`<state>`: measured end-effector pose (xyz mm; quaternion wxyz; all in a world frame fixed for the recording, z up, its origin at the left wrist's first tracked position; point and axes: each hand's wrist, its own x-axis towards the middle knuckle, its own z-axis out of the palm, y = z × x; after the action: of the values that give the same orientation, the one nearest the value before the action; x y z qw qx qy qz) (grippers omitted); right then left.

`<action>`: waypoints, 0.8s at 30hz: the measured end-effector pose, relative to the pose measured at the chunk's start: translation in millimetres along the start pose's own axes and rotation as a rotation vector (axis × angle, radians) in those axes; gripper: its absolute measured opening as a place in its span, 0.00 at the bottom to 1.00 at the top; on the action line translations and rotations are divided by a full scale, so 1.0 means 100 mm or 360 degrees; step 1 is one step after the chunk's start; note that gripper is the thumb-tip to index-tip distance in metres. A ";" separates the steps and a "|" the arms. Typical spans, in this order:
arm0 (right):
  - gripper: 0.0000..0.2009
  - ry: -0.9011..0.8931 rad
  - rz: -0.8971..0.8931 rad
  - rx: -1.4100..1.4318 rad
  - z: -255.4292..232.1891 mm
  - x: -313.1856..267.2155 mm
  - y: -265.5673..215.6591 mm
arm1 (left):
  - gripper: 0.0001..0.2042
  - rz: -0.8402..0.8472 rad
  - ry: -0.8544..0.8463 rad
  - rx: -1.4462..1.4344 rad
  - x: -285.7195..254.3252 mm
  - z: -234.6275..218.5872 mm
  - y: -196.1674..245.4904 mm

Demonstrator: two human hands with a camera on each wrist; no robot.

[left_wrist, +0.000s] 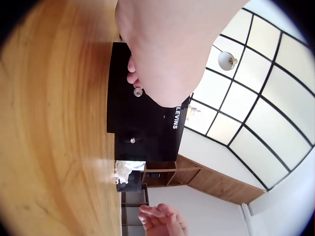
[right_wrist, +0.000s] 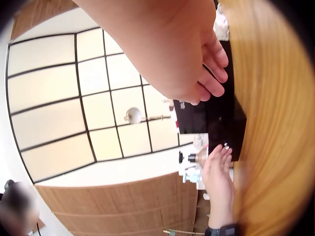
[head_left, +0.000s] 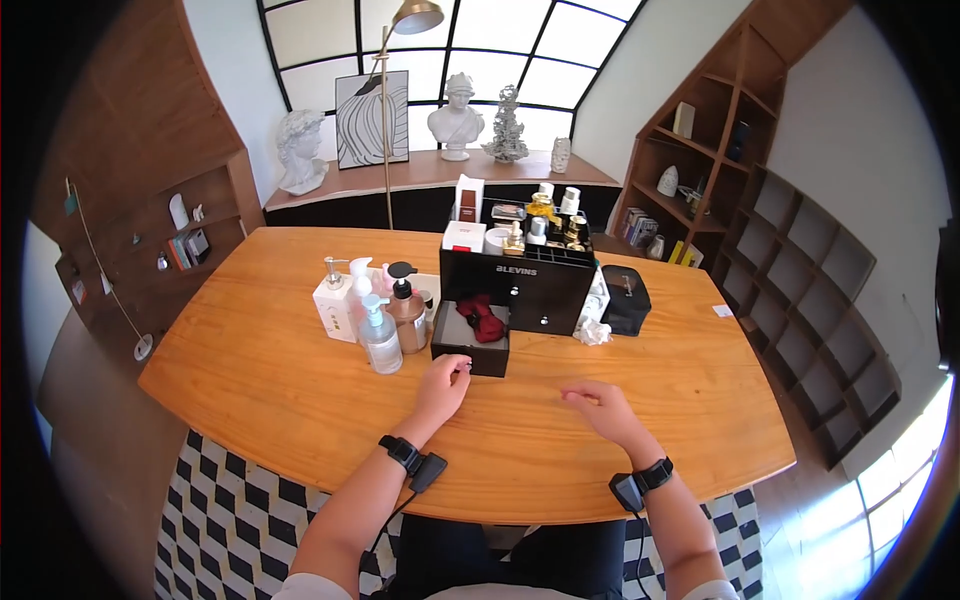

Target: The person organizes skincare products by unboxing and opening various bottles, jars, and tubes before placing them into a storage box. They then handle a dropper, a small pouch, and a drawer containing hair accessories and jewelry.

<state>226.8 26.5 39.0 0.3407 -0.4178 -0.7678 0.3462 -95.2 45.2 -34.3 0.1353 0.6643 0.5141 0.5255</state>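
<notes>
A black organizer box (head_left: 500, 285) lettered BLEVINS stands on the table, its lower left drawer (head_left: 490, 361) pulled out toward me. Inside that drawer lies a dark red fabric item (head_left: 481, 321) with a bow-like shape. My left hand (head_left: 443, 388) is at the drawer's front, fingertips right beside the clear round knob (left_wrist: 138, 92); the knob shows uncovered in the left wrist view. My right hand (head_left: 600, 408) hovers over the table to the right of the drawer, fingers loosely bent, holding nothing. A second knob (head_left: 544, 321) sits on the box's closed right drawer.
Several pump bottles (head_left: 382, 335) stand left of the drawer, close to my left hand. Cosmetics (head_left: 540, 212) fill the box's top. To its right are crumpled white tissue (head_left: 594, 332) and a black case (head_left: 627, 300). Busts and a lamp stand behind the table.
</notes>
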 end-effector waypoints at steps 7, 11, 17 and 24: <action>0.10 0.0508 0.0287 0.0751 -0.08 0.00 0.90 | 0.29 -0.0061 -0.0282 0.0428 0.30 0.15 0.09; 0.09 0.0500 0.0325 0.0964 -0.16 -0.01 0.89 | 0.33 -0.0067 -0.0231 0.0498 0.61 0.35 -0.20; 0.08 0.0464 0.0329 0.0834 -0.09 -0.06 0.98 | 0.31 -0.0177 -0.0207 0.0620 1.01 0.49 -0.37; 0.06 0.0509 0.0256 0.0487 -0.01 -0.12 0.81 | 0.30 -0.0371 -0.0646 0.1121 1.01 0.10 0.53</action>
<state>265.5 49.3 -29.0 0.4888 -0.4705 -0.6069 0.4139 -66.2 109.3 56.7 0.0570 0.6973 0.6970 0.1574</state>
